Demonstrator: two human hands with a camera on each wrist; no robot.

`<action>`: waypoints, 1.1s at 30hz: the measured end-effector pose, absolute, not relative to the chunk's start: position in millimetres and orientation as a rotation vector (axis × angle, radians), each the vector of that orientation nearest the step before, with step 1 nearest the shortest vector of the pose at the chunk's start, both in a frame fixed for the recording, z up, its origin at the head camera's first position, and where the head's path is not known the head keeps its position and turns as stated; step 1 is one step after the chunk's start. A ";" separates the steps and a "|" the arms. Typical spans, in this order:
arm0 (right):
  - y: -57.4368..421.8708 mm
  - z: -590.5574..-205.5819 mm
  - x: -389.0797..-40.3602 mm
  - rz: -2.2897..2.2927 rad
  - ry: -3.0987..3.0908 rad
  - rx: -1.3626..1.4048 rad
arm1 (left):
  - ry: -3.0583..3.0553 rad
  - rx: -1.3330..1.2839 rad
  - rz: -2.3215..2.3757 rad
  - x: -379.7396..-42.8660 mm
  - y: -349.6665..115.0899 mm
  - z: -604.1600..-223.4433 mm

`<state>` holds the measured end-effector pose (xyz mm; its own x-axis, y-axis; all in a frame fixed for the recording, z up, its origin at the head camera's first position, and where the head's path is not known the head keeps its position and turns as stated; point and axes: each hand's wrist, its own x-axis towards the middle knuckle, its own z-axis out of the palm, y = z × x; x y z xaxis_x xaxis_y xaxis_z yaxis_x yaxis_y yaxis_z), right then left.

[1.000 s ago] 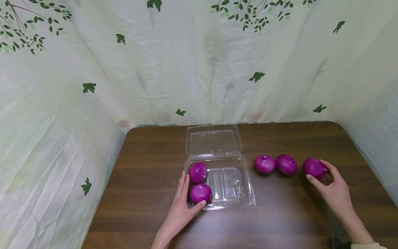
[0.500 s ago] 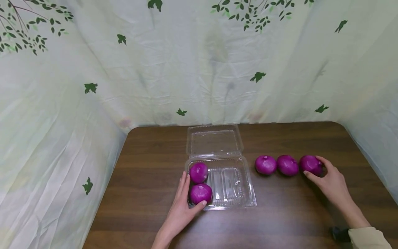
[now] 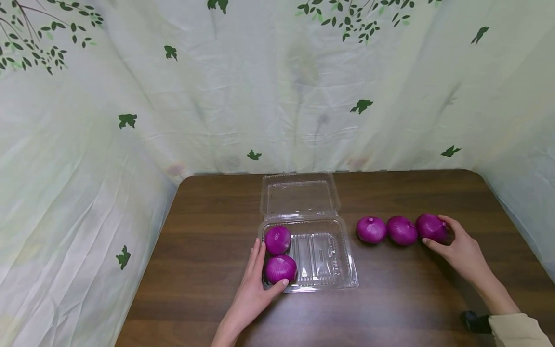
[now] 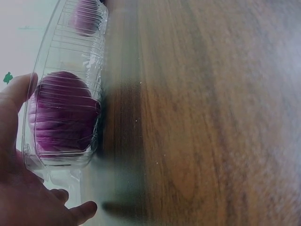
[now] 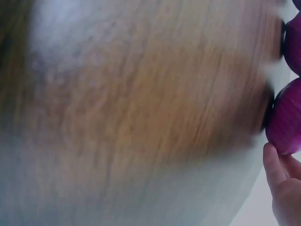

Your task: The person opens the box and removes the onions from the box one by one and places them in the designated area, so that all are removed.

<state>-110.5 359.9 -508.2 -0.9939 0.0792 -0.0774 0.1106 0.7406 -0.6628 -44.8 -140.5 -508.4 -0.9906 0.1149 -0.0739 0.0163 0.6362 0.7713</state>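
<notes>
Purple-skinned red onion [image 3: 430, 227] at the right end of a row of three, pinched between thumb and fingertips of the right grip [image 3: 463, 253], low by the wooden surface [image 3: 208, 231] and touching or nearly touching the middle onion [image 3: 402, 230], with the left-end onion [image 3: 372, 230] just beyond. Over at the clear plastic clamshell [image 3: 318, 262], with lid [image 3: 299, 195] laid open behind and left grip [image 3: 250, 299] resting round the near left corner, fingers extended, not clenched. Inside, along the left wall, rear onion [image 3: 278, 240] and front onion [image 3: 281, 269]. Apparently partway through loading, with two onions in; hard to tell whether setting down or taking up the end one. Next, probably calling for a secure pinch, a lift clear of the row and a carry leftward into the clamshell's bare right part
</notes>
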 end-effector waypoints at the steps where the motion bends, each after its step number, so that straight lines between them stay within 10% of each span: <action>1: 360.0 -507.8 -109.8 -1.110 2.891 0.154 | 2.735 0.110 1.287 -44.8 -140.5 -508.3; 33: 270.3 -472.0 -82.3 -1.298 3.282 -0.384 | 2.752 0.178 1.324 -44.8 -141.9 -510.5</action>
